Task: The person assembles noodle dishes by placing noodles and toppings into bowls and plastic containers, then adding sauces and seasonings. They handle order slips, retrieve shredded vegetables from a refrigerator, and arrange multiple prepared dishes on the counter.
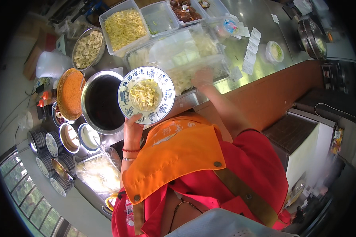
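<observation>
My left hand (133, 125) is closed on the rim of a white plate (168, 103) with dark blue decoration. On the plate lies a small heap of pale yellow bean sprouts (145, 94). My right hand (203, 77) reaches into a long clear tub (174, 50) of pale food strips, partly under translucent plastic sheeting; its fingers are hidden there. Close by the plate's left side stands a big steel pot (88, 115) of dark liquid.
Behind are tubs of bean sprouts (125, 29) and brown food (184, 12), plus a bowl of pale cubes (88, 49). To the left are an orange sauce basin (71, 93), stacked plates (53, 144) and a tray of pale strips (98, 173). Paper slips (250, 51) lie right.
</observation>
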Motion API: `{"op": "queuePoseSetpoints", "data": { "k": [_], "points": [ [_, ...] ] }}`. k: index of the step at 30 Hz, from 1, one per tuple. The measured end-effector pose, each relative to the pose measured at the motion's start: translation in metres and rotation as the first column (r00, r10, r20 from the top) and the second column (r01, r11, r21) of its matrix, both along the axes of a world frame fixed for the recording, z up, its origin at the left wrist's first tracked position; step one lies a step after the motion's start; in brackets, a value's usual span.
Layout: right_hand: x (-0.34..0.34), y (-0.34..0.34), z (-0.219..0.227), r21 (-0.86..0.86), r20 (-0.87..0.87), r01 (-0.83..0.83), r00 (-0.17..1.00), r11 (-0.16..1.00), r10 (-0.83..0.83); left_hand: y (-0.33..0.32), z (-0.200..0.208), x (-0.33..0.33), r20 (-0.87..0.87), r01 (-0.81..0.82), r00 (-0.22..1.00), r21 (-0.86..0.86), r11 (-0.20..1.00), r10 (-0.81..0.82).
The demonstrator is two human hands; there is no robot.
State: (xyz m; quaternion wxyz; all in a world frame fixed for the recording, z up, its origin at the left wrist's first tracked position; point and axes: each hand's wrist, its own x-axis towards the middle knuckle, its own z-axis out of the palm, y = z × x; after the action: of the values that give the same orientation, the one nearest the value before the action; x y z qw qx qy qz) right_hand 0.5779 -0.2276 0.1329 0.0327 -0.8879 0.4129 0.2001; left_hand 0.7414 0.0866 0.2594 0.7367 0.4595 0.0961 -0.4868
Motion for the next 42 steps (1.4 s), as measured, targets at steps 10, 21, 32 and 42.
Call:
{"op": "queuePoseSetpoints", "data": {
  "k": [10, 21, 32, 42],
  "points": [
    [-0.028, -0.029, 0.05, 0.202, 0.297, -0.072, 0.955, 0.977, 0.009, -0.016, 0.0, -0.004, -0.031, 0.062, 0.998, -0.06, 0.996, -0.064],
    [-0.05, -0.026, 0.12, 0.323, 0.775, -0.19, 0.616, 0.927, -0.144, -0.036, -0.005, -0.002, -0.041, 0.064, 0.997, -0.101, 0.993, -0.068],
    [-0.006, 0.014, 0.226, 0.681, 0.663, -0.443, 0.035, 0.583, -0.748, -0.079, -0.04, -0.007, -0.075, 0.194, 0.975, -0.165, 0.967, -0.209],
    [0.028, 0.035, 0.177, 0.283, 0.759, -0.356, 0.651, 0.891, 0.019, -0.102, -0.016, -0.018, -0.046, 0.263, 0.958, -0.262, 0.929, -0.284]
  ]
}}
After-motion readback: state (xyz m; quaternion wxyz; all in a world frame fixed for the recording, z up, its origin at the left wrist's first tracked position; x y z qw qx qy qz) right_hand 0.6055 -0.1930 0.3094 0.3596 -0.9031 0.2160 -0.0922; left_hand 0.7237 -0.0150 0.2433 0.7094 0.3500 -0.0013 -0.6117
